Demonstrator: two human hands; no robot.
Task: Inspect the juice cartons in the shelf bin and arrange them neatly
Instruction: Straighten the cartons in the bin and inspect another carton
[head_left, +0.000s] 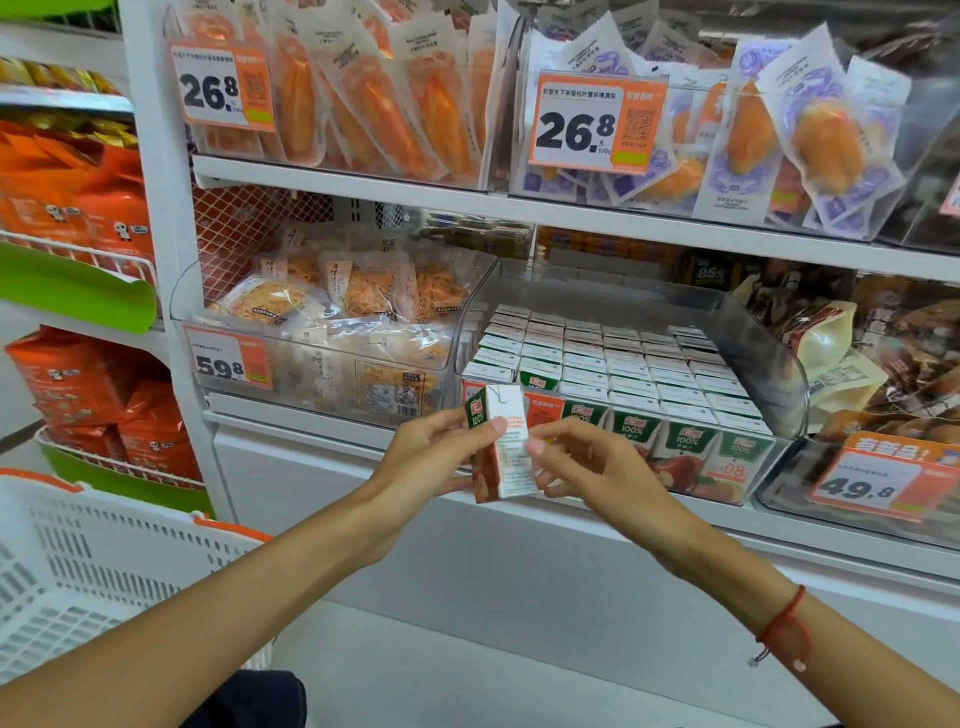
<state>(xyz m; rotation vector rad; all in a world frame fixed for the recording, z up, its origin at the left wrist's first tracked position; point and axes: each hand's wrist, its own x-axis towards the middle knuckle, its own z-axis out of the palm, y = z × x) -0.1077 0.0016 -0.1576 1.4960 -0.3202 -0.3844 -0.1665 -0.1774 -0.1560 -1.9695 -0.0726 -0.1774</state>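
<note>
A small juice carton (500, 447) was held upright, slightly tilted, in front of the shelf, just below and ahead of the front left corner of the clear bin (779, 384). Its white printed side faced the camera, with a green "100%" panel on its left face. The left hand (431, 457) gripped the carton from the left, thumb across the printed side and fingers curled behind it. The right hand (587, 467) pinched its right edge with thumb and fingertips, the other fingers loosely bent. A red string bracelet (784, 626) circled the right wrist.

Behind the hands, the bin held the rest of the cartons (623, 364) in tight upright rows, white tops showing, the front row's green and red faces pressed to the bin's front wall. To the left stood a second clear bin of bagged snacks (332, 312) with a price tag (228, 358) reading 59.8. The shelf above (467, 195) carried packets in clear bins with 26.8 tags. A white basket (104, 561) sat at lower left.
</note>
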